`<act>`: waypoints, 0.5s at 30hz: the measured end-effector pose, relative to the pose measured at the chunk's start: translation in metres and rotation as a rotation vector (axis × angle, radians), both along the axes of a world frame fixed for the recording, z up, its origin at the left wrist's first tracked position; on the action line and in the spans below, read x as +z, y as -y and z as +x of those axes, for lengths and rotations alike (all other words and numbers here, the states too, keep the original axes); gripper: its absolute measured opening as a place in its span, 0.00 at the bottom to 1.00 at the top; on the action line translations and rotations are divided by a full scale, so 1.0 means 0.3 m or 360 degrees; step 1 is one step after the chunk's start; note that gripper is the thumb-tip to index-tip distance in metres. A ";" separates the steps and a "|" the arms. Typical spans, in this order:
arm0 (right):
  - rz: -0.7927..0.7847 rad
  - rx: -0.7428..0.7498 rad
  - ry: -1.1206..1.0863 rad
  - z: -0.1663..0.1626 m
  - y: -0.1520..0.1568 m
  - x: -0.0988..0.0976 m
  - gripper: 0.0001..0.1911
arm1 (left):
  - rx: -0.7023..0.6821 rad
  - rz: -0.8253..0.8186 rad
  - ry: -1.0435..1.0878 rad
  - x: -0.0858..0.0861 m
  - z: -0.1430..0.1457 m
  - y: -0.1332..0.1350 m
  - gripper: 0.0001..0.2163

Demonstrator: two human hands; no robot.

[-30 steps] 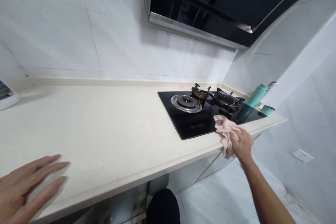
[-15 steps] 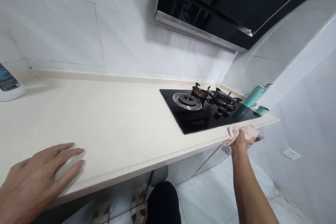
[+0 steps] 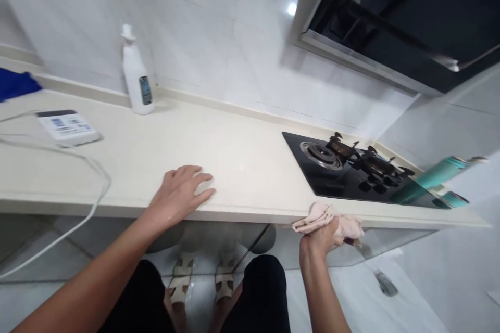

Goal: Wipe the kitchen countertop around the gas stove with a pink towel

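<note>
My right hand (image 3: 321, 239) is closed around a pale pink cloth (image 3: 347, 226) at the front edge of the countertop (image 3: 242, 166), just below the black gas stove (image 3: 344, 187). Parts of the cloth stick out on both sides of the hand, and a darker bit shows under its right end. My left hand (image 3: 182, 195) rests palm down on the cream counter near its front edge, fingers spread, holding nothing.
A white bottle (image 3: 136, 80) stands against the wall. Left of it lie a white device (image 3: 68, 127), a trailing white cable (image 3: 103, 182) and a blue cloth (image 3: 15, 84). Green cylinders (image 3: 441, 171) stand beyond the stove. The dark range hood (image 3: 410, 15) overhangs at upper right.
The view has swung left, bringing the bottle, device and cable into sight. My right hand with the cloth has moved left along the counter's front edge. My left hand still lies spread on the counter.
</note>
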State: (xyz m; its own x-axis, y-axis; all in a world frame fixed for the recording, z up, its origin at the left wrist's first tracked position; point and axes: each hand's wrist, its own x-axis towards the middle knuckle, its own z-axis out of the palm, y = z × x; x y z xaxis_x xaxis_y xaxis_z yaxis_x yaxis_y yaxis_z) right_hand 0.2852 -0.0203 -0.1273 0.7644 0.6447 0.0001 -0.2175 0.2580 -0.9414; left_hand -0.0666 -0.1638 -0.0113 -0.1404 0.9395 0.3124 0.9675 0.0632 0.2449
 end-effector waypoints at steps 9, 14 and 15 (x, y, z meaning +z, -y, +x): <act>0.0072 0.0529 0.0493 -0.443 0.334 -0.090 0.26 | -0.0149 -0.0025 0.0201 0.016 -0.009 0.030 0.18; -0.0095 0.0558 0.0736 -0.477 0.405 -0.068 0.29 | -0.0197 -0.0014 0.0247 0.023 0.004 0.056 0.15; -0.0134 0.0612 0.0744 -0.491 0.426 -0.069 0.31 | -0.0207 -0.0016 0.0255 0.023 0.008 0.062 0.15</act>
State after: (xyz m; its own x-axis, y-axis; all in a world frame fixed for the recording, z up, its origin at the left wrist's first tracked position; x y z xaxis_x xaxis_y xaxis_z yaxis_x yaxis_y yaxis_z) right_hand 0.1381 -0.1481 -0.1480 0.4083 0.8868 0.2167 0.1610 0.1637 -0.9733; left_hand -0.0642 -0.1824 -0.0044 -0.0649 0.9559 0.2864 0.9163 -0.0566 0.3964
